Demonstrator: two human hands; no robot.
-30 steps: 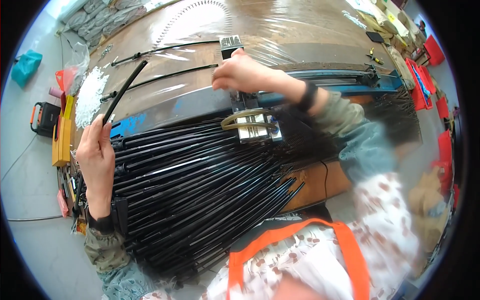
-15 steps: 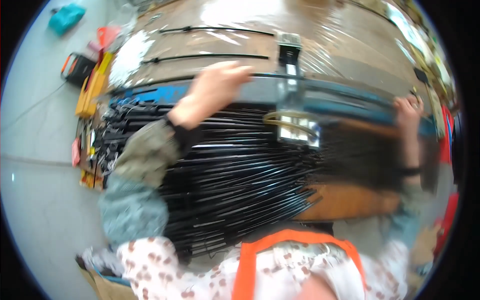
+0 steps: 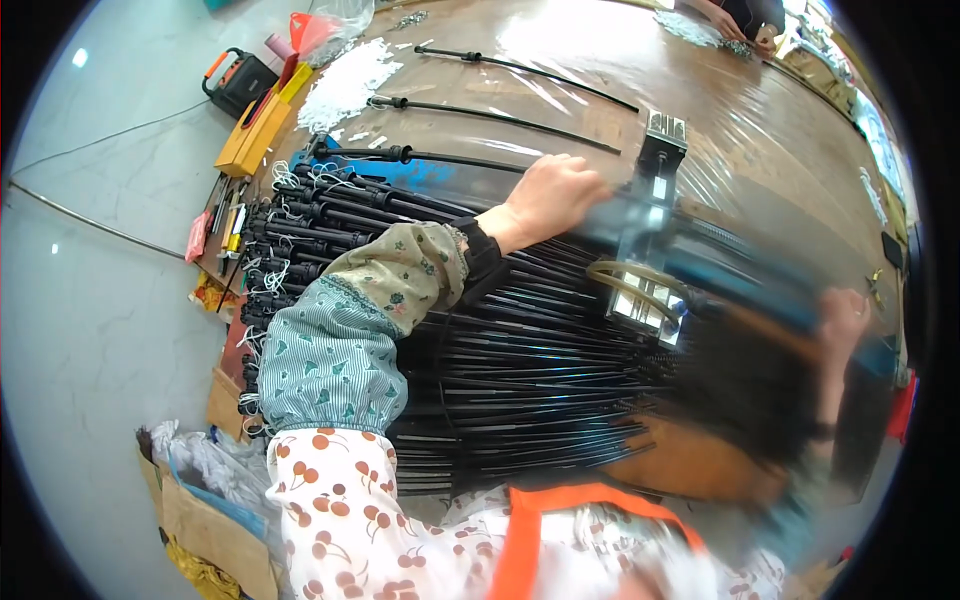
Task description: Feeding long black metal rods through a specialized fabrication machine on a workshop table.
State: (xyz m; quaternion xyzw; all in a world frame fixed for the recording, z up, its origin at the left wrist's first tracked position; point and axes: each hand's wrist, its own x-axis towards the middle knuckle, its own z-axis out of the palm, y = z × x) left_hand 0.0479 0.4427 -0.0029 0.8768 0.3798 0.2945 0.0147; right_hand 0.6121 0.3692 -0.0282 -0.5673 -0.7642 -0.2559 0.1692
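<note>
My left hand [image 3: 558, 203] is closed over a long thin black rod [image 3: 460, 160], whose thicker end lies to the left on a blue patch of the table. A metal fixture [image 3: 655, 165] with a black block and a tan band [image 3: 632, 274] stands just right of this hand. Farther right, my right hand [image 3: 842, 318] is smeared by motion. Its fingers look curled, but what is in them cannot be made out. Between the hands runs a dark blurred strip. Below them many black rods [image 3: 520, 350] lie side by side, thick ends and white cords [image 3: 275, 275] at the left.
Two more black rods [image 3: 520, 120] lie on the far table [image 3: 570, 75], beside a heap of white pieces [image 3: 350, 85]. A yellow box [image 3: 250, 135] sits at the left edge. A black case [image 3: 240, 82] is on the floor. Another person's hands [image 3: 765, 42] show at the far right.
The view has shifted, so the table sits lower and farther right. My left hand stays over the rod beside the fixture. My right hand remains at the far right, still blurred.
</note>
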